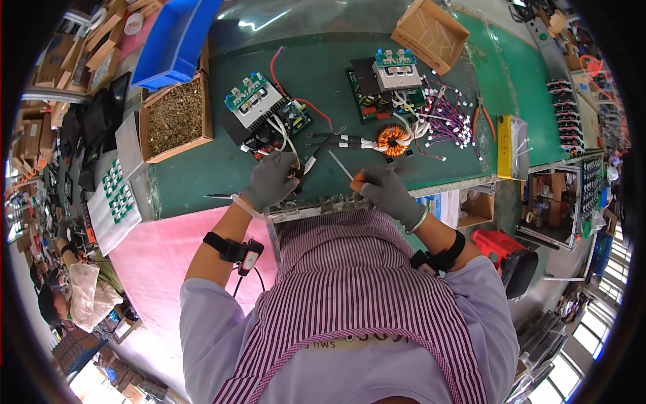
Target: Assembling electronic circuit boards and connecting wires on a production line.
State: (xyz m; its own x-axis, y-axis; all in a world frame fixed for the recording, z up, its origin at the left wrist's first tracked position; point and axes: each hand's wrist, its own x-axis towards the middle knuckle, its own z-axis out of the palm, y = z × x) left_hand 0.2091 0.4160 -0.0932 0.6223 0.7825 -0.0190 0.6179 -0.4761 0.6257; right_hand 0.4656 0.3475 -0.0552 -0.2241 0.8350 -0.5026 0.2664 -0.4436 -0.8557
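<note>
A white cable tie (pixel 340 165) juts up and left from the right hand (pixel 387 188) at the near edge of the green desk (pixel 222 172), just above a metal edge (pixel 316 207) that is largely hidden by the person's striped apron. The gloved right fingers (pixel 360 180) are pressed together, pinching the tie's lower end. The left hand (pixel 271 180), also in a grey glove, has its fingers curled shut around white wires (pixel 288 138) and a dark tool (pixel 316 153); which of the two it actually grips is hard to tell. Both forearms rise from the lower edge, wrists banded, hands close together. The wires lead up to a circuit board (pixel 262 108). A second board (pixel 387 84) and a copper coil (pixel 392 139) lie to the right, a box of screws (pixel 176 118) to the left.
</note>
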